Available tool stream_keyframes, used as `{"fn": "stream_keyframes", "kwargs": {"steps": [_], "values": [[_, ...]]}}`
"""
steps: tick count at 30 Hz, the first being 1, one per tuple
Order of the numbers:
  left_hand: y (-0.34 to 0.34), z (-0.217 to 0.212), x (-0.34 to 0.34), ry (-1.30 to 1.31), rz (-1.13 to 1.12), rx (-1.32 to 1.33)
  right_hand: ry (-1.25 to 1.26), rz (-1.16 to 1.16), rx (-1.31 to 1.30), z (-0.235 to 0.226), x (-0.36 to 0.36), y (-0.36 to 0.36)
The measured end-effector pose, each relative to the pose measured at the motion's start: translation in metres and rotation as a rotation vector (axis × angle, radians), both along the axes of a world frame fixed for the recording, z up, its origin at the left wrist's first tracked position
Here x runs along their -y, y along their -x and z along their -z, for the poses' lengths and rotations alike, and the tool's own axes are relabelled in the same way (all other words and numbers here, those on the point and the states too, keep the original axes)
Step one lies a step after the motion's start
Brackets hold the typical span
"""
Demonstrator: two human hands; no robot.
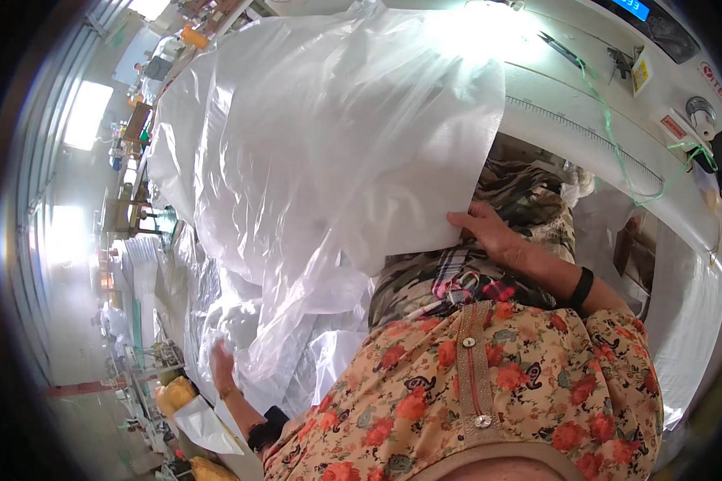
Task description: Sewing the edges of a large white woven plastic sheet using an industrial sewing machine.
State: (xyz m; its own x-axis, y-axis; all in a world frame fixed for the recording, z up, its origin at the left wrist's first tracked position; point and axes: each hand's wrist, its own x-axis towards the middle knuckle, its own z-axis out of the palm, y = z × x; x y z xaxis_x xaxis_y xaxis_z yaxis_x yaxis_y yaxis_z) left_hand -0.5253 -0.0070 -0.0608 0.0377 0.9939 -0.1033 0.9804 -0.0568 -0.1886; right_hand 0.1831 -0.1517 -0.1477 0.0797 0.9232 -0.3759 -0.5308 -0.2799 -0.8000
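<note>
A large translucent white plastic sheet (321,144) spreads from the machine table across my lap, glossy and creased on its left side. My right hand (489,231) pinches its lower right corner, thumb and fingers closed at the edge. Down at the left, my left hand (223,367) is raised beside the loose, crumpled plastic film (285,353). Its fingers are smeared, so I cannot make out whether they grip any film. The far part of the sheet lies under a bright lamp (481,32) on the sewing machine.
A white sewing machine table (569,104) with a printed ruler curves along the right. On it lie thread snips (561,50) and loose green thread (606,120). A machine head with a blue display (634,10) stands beyond. More machines and yellow bundles (175,395) line the left.
</note>
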Motion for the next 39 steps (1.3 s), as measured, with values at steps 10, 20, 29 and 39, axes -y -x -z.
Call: {"fn": "stream_keyframes", "kwargs": {"steps": [10,20,29,39], "values": [[-0.526,-0.041,-0.003,-0.153,0.842,0.736,-0.208,0.081,0.365,-0.042,0.013,0.004],[-0.56,-0.058,0.019,0.18,1.137,0.942,-0.125,0.17,0.288,-0.032,0.018,0.004],[-0.548,0.011,0.032,0.883,0.455,1.436,-0.114,0.052,0.133,-0.037,0.016,-0.003],[-0.539,-0.028,0.034,0.83,0.41,1.386,-0.193,-0.119,0.129,-0.031,-0.002,0.005]]}}
